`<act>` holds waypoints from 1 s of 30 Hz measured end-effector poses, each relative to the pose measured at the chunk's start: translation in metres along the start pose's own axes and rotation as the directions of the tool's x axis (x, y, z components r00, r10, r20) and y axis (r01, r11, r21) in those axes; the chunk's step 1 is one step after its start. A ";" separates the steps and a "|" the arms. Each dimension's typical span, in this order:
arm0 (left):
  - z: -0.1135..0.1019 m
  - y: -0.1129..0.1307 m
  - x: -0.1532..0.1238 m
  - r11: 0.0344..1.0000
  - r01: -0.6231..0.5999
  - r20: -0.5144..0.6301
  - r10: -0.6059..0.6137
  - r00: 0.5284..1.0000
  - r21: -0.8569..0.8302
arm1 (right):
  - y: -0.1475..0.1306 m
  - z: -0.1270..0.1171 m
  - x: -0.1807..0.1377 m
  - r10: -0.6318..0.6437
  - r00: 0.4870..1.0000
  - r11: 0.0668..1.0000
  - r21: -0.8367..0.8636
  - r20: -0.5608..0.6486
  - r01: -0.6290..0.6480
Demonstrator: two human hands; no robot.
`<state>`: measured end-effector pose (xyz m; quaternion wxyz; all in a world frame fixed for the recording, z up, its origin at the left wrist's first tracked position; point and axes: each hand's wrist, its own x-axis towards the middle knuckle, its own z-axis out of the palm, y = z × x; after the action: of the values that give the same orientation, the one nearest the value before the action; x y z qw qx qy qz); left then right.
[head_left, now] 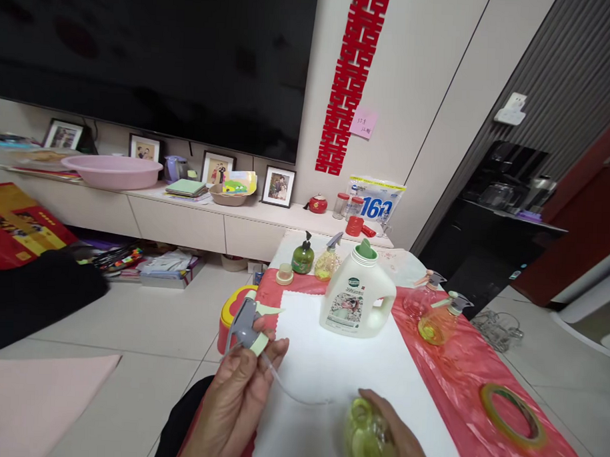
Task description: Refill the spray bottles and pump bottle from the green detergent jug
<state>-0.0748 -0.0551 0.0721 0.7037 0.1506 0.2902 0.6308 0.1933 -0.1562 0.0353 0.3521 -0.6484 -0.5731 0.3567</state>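
My left hand (244, 380) grips a grey and pale-green spray nozzle (247, 328), its thin clear tube curving down to the right. My right hand (398, 432) is wrapped round a yellow-green see-through spray bottle (365, 437), whose open neck shows at the top; motion blurs it a little. The tube's end is near the bottle's neck, apart from it. Beyond both hands a white detergent jug (357, 293) stands uncapped on a white sheet (302, 322), a green spout at its mouth. A pale measuring cap (284, 274) sits to its left.
At the table's back are a green pump bottle (303, 256) and a spray bottle (326, 261). On the right stand a pink spray bottle (420, 296) and a yellow one (438, 325). A tape roll (512, 416) lies on the red plastic cover (460, 367). A stool (232, 312) is left.
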 end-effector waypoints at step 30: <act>-0.059 -0.081 0.015 0.981 0.151 0.125 -0.167 0.978 0.124 | -0.178 -0.139 0.160 -0.447 0.889 0.104 -0.993 -0.101 -0.061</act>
<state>-0.0444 -0.0626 -0.0240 0.7602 0.2092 0.2885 0.5432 0.2403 0.0137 0.2486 -0.0136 -0.6878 -0.6640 -0.2929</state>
